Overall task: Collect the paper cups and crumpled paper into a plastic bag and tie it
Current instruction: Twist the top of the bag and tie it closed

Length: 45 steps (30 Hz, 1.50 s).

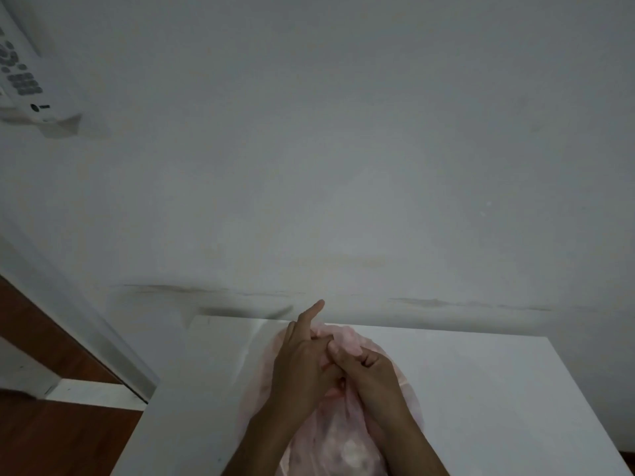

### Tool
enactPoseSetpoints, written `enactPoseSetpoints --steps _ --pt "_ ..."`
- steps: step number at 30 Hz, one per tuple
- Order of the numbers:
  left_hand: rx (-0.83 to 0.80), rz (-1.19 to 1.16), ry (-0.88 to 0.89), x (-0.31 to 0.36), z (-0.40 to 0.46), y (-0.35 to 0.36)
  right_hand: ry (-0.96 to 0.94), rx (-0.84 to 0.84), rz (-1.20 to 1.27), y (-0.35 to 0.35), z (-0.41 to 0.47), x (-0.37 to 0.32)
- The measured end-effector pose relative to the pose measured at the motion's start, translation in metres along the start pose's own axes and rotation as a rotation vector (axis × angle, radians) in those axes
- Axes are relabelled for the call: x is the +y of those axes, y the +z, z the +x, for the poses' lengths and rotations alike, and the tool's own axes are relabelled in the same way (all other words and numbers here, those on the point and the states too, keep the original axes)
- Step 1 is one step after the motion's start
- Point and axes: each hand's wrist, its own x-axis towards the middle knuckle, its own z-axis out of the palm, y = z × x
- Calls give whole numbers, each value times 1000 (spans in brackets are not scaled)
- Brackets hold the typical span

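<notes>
Both forearms come up from the bottom edge and meet over a pale pink plastic bag that sits on the white counter. Through the thin film near the bottom edge, pale rounded shapes show inside the bag, too blurred to name. Its gathered top rises between the two hands, with a crumpled tuft of pink plastic poking out above them toward the wall.

On the left, the left hand lies with its back turned up, its forefinger stretched straight and pointing at the wall, while its other fingers curl in around the gathered plastic. Beside it and touching it, the right hand is balled into a fist, fingers folded tight with the bag's neck clamped inside, thumb pressed against the left hand's knuckles.

Behind the counter stands a plain grey-white wall with scuff marks just above the counter's far edge. A white device with grey buttons hangs at upper left. Reddish-brown wooden floor shows at lower left.
</notes>
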Motion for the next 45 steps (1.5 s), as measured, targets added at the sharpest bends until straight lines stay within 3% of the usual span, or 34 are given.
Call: enactPoseSetpoints --steps 6,11,16,18,23,27,30,33,37,41,45 --pt "-89 -120 -121 1 -1 -13 -16 77 -10 0 4 -4" --pt "-298 -121 -205 -14 -4 -23 31 -27 302 0 2 -10" --pt "-406 -405 -379 -21 4 -36 9 -48 259 -2 3 -3" --pt "-370 -499 -434 -19 8 -41 -96 -67 93 -3 0 -4" --pt "-173 -637 -625 -6 20 -44 -512 -76 -704 -13 13 0" --pt "-181 -485 -520 -4 16 -41 -670 15 -1069 -20 18 17" --pt "-268 -404 -430 1 12 -43 -726 192 -1100 -17 17 22" --pt "-289 -219 -345 -3 13 -44 -733 235 -970 -12 13 22" --pt "-335 -317 -277 -4 15 -44 -861 260 -1026 -12 11 24" --pt "-143 -298 -311 -11 17 -37 -806 212 -977 -17 15 23" --pt "93 -288 -487 -26 28 -35 -726 108 -764 -22 7 11"
